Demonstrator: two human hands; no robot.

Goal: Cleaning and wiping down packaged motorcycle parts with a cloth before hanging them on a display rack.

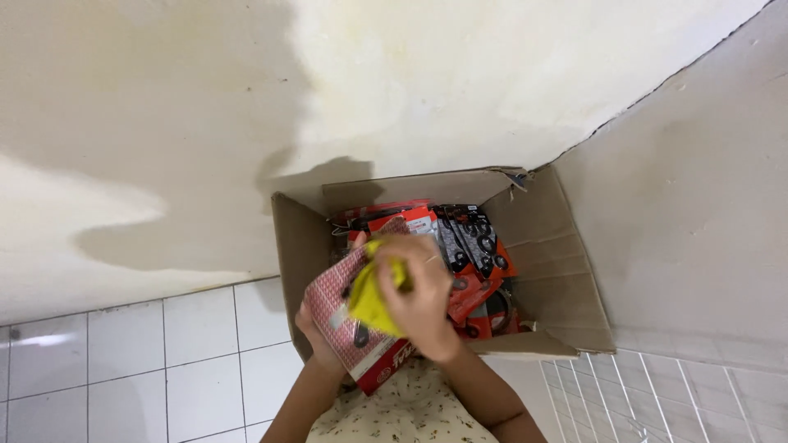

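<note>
Red packet (355, 328), long axis diagonal

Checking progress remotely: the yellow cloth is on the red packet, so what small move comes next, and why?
Probably keep wiping: the right hand presses the yellow cloth onto the red flat plastic packet, which the left hand holds from below over the open cardboard box.

Single head cam, looking steeply down from above at close range. Faces an open cardboard box (443, 271) set in the wall corner, white tiled floor (164, 361) lower left. No second view.
</note>
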